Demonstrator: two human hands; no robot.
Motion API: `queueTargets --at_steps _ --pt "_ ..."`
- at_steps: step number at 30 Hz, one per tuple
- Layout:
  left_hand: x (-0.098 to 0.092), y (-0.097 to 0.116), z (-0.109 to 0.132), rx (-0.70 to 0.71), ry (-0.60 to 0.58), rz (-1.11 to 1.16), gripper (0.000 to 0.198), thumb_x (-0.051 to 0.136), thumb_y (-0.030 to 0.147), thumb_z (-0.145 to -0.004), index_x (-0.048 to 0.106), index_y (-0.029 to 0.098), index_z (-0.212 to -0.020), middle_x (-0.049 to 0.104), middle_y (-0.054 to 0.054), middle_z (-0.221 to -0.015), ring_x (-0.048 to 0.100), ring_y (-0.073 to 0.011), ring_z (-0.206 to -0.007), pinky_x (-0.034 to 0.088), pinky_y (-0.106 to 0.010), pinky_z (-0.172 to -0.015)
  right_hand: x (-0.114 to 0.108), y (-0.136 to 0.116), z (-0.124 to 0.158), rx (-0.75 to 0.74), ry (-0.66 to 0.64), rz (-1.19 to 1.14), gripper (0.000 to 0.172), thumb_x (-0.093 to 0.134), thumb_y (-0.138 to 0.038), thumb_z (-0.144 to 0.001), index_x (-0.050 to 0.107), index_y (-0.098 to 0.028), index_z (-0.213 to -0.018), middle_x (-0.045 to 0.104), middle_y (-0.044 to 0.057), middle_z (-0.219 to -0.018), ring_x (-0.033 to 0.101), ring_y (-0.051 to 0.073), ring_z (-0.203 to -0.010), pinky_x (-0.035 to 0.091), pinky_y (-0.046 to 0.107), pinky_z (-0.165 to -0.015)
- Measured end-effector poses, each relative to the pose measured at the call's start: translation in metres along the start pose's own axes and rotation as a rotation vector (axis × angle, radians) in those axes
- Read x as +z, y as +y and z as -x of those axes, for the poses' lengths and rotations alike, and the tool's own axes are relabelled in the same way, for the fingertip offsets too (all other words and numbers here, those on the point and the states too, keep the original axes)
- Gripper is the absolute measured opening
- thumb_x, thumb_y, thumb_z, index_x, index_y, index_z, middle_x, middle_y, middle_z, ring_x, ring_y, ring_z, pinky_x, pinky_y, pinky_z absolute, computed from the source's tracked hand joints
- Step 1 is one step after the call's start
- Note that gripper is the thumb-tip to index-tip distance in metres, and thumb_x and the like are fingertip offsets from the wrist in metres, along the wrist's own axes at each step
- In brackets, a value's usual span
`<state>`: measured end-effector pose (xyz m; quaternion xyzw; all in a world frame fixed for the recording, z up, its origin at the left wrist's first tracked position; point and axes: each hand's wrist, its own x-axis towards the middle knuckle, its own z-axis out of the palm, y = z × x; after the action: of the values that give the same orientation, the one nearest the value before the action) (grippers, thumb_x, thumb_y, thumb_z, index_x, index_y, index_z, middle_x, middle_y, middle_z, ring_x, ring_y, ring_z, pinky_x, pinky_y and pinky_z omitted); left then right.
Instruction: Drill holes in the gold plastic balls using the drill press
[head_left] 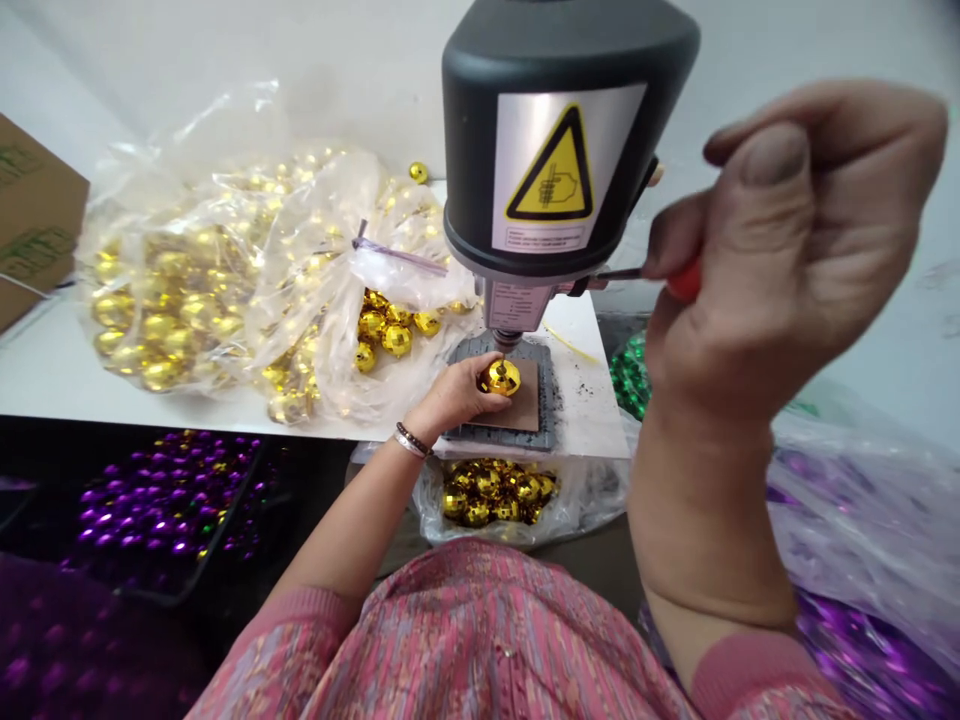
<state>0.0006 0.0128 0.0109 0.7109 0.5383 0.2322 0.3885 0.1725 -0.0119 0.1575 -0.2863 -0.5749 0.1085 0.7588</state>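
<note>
My left hand (457,395) pinches a shiny gold faceted ball (502,377) on the base plate (540,435) of a small dark drill press (472,170). The press's spindle (508,340) points down just above the ball; whether its tip touches cannot be made out. My right hand (795,240), raised at the right, is closed round the red knob of the press lever (684,280). A brown square board (521,410) lies under the ball on the plate.
Clear plastic bags of gold balls (187,290) fill the left of the white table (45,385). An open bag of gold balls (499,495) hangs below the table's front edge. Purple balls (165,500) sit lower left; green balls (630,375) and purple bags (862,600) lie right.
</note>
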Motion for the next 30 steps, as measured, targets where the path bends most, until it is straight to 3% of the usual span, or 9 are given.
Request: queueTargets --at_steps 5,9,15,21,30 --pt "0.0 -0.001 0.001 0.043 -0.006 0.004 0.052 0.08 0.02 -0.069 0.072 0.018 -0.12 0.077 -0.003 -0.105 0.071 -0.0282 -0.101 0.056 -0.037 -0.094 -0.01 0.004 0.033 -0.065 -0.009 0.054 0.02 0.052 -0.035 -0.099 0.064 -0.019 -0.093 0.048 -0.01 -0.062 0.05 -0.004 -0.05 0.036 0.012 -0.048" --pt "0.001 -0.002 0.001 0.042 0.013 0.01 0.053 0.082 0.02 -0.068 0.072 0.017 -0.12 0.077 -0.003 -0.108 0.07 -0.0281 -0.102 0.056 -0.037 -0.093 -0.012 0.007 0.047 -0.051 0.022 0.135 0.021 0.052 -0.036 -0.1 0.065 -0.021 -0.093 0.049 -0.009 -0.059 0.049 -0.003 -0.051 0.039 0.013 -0.052" --pt "0.004 -0.009 -0.001 0.048 0.01 0.049 0.056 0.081 0.021 -0.069 0.07 0.018 -0.123 0.076 -0.004 -0.109 0.07 -0.0259 -0.102 0.054 -0.035 -0.094 -0.01 0.014 0.055 -0.08 0.085 0.114 0.023 0.053 -0.038 -0.099 0.064 -0.021 -0.088 0.047 -0.008 -0.06 0.047 -0.002 -0.049 0.044 0.017 -0.056" --pt "0.006 -0.007 0.001 0.057 0.011 0.014 0.042 0.079 0.024 -0.071 0.072 0.021 -0.113 0.075 -0.001 -0.098 0.069 -0.0233 -0.091 0.054 -0.031 -0.083 -0.009 0.02 0.062 -0.093 0.115 0.088 0.024 0.051 -0.039 -0.099 0.062 -0.022 -0.087 0.044 -0.009 -0.055 0.049 0.002 -0.048 0.059 0.03 -0.075" --pt "0.007 -0.008 0.001 0.049 0.008 -0.015 0.047 0.078 0.027 -0.073 0.069 0.018 -0.118 0.076 -0.005 -0.106 0.069 -0.0243 -0.096 0.053 -0.032 -0.085 0.0 0.032 0.066 -0.214 0.194 -0.023 0.032 0.05 -0.032 -0.1 0.051 -0.018 -0.071 0.042 -0.009 -0.053 0.046 0.0 -0.048 0.055 0.02 -0.066"
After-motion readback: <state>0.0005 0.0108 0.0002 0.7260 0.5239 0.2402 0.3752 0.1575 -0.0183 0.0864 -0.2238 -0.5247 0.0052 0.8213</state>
